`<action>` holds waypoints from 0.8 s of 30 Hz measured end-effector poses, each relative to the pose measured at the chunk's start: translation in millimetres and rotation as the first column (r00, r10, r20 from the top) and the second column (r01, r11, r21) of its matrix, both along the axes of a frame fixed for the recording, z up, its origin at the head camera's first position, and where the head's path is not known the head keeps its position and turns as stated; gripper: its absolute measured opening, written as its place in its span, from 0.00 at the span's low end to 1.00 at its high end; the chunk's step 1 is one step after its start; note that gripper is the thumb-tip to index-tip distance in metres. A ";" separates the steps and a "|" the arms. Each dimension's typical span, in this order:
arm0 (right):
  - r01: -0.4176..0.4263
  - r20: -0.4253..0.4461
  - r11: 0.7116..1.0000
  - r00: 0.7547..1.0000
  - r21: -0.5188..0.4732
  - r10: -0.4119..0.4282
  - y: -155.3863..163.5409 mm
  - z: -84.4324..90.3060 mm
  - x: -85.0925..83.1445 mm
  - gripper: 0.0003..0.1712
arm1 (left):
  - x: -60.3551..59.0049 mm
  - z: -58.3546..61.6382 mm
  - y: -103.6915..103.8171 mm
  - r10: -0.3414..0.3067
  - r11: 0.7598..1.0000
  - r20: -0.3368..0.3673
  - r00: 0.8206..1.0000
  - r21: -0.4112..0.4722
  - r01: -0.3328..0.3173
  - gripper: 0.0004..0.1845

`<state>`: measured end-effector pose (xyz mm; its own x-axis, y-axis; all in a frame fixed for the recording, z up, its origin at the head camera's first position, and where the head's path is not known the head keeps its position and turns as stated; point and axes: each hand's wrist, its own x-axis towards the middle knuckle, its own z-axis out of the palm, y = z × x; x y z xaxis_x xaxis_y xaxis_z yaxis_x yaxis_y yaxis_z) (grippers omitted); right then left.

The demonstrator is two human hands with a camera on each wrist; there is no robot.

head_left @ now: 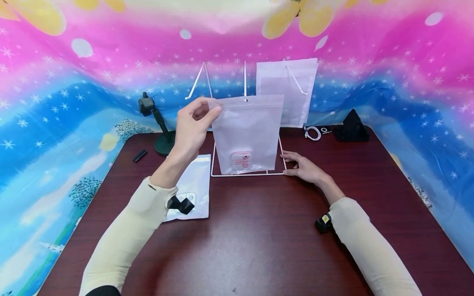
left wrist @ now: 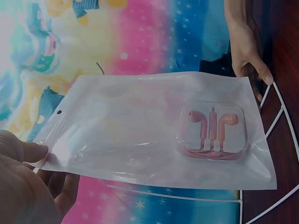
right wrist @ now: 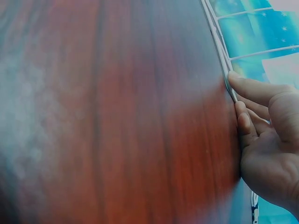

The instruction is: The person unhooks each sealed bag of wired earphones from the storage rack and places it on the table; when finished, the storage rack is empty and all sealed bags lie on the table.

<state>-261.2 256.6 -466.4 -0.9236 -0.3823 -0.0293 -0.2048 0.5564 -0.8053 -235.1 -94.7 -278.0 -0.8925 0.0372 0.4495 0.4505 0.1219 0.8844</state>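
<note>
Fingers (left wrist: 32, 151) of the left hand (head_left: 192, 125) pinch the top corner of a frosted plastic pouch (head_left: 247, 131), thumb on one face and fingertips curled behind it, and the pouch hangs upright in the air over the far half of the table (head_left: 252, 242). Down in its lower part sits a clear case of pink earphones (left wrist: 212, 130), plain to see from the left wrist camera. A small hang hole is punched near the pouch's top edge, and right at that edge a white wire peg of the display stand (head_left: 245, 82) rises behind it. Over on the other side, the right hand (head_left: 305, 166) lies low on the wood, fingers stretched out and relaxed, fingertips resting against the stand's white wire base (right wrist: 224, 70) at its right front corner. Nothing is gripped there, just contact. Behind the stand, a second pouch (head_left: 286, 90) hangs on another peg against the bright pink and blue backdrop (head_left: 74, 82). Flat on the table beside the left forearm lies a third pouch (head_left: 194, 185). Further back on the left stands a black holder on a round base (head_left: 163, 131), with a small black bar (head_left: 140, 156) beside it. On the far right sit a coiled white cable (head_left: 312, 132) and a black wedge-shaped object (head_left: 352, 125).
</note>
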 end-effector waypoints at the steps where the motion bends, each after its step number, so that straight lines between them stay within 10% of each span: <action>1: 0.001 -0.002 1.000 1.000 0.000 -0.001 0.3 0.1 0.1 0.37 | 2.0 0.9 -0.7 -0.007 1.000 -0.007 1.000 0.008 0.007 0.11; 16: 0.002 -0.012 1.000 1.000 0.002 -0.002 0.8 2.0 1.4 0.38 | 40.4 -7.8 -52.9 0.032 0.992 -0.048 0.998 0.121 -0.026 0.09; 24: 0.003 -0.005 1.000 1.000 0.003 -0.003 0.7 1.0 2.0 0.38 | 59.7 -8.4 -93.4 0.092 0.951 -0.024 0.996 0.300 -0.080 0.10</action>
<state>-259.2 257.3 -465.4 -0.9248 -0.3796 -0.0261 -0.2070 0.5595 -0.8026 -175.4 -188.1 -286.4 -0.8690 -0.1799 0.4609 0.4829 -0.1053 0.8693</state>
